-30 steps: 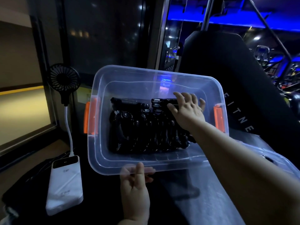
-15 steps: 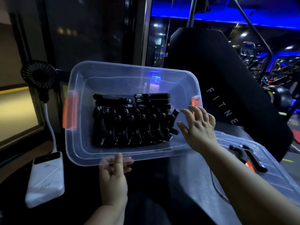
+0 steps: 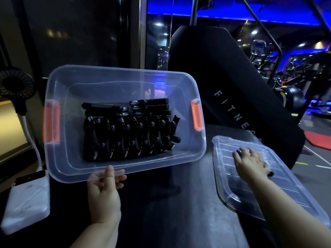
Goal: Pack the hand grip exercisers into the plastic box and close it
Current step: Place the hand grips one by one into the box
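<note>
1. The left hand point(image 3: 103, 190) pinches the near rim of the plastic box point(image 3: 152, 164), thumb above and fingers point(image 3: 119, 179) below. It tips the box toward the person, I think to show the inside.
2. At the right, the lid point(image 3: 250, 194) lies flat on the dark surface point(image 3: 179, 203). The right hand point(image 3: 250, 164) rests on one exerciser point(image 3: 270, 173) lying on the lid. Whether its fingers already close round it, I cannot tell.
3. In the box, the other hand grip exercisers point(image 3: 129, 133) sit packed in rows.
4. The orange latches point(image 3: 196, 116) are unfastened, as the lid is off.
</note>
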Demonstrator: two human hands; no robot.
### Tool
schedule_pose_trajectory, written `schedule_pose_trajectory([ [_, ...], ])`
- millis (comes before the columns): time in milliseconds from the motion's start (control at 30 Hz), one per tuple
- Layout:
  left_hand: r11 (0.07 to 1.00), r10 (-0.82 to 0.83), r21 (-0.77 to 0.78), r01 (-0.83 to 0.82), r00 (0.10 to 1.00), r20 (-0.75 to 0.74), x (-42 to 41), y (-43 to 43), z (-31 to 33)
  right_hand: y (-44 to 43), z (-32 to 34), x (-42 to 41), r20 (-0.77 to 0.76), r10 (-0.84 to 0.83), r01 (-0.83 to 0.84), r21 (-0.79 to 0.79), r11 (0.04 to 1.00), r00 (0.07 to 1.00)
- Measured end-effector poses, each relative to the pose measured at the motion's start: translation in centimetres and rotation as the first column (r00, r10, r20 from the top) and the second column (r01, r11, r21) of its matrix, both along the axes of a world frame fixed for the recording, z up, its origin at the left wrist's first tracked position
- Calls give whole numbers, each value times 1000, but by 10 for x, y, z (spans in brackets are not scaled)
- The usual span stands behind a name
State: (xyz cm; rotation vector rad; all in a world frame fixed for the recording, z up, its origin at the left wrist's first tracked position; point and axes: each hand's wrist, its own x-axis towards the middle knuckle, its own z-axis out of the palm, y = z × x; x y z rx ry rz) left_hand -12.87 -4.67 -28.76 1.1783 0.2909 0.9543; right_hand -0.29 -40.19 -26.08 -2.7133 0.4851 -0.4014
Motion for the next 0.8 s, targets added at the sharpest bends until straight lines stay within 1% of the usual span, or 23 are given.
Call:
schedule_pose_trajectory([
  [67, 1000, 4, 2, -4, 1000, 5, 0, -1, 0, -18, -8, 3, -95, -4, 3, -10, 1000, 995],
  [133, 1000, 9, 7, -9, 1000, 9, 0, -2, 1, -29, -13, 6, -173, 2, -14, -63, 998, 985],
  [267, 1000, 20, 4, -20, 1000, 13, 2, -1, 0, -33, -14, 6, -254, -4, -40, -167, 985, 967],
  [533, 999, 39, 26, -39, 999, 11, 5, -1, -2, -18, -8, 4, -257, 21, -86, -245, 966, 966],
  [800, 1000, 19, 23, -19, 1000, 9, 3, 0, -3, -18, -8, -5, -165, 80, -128, -302, 945, 983],
])
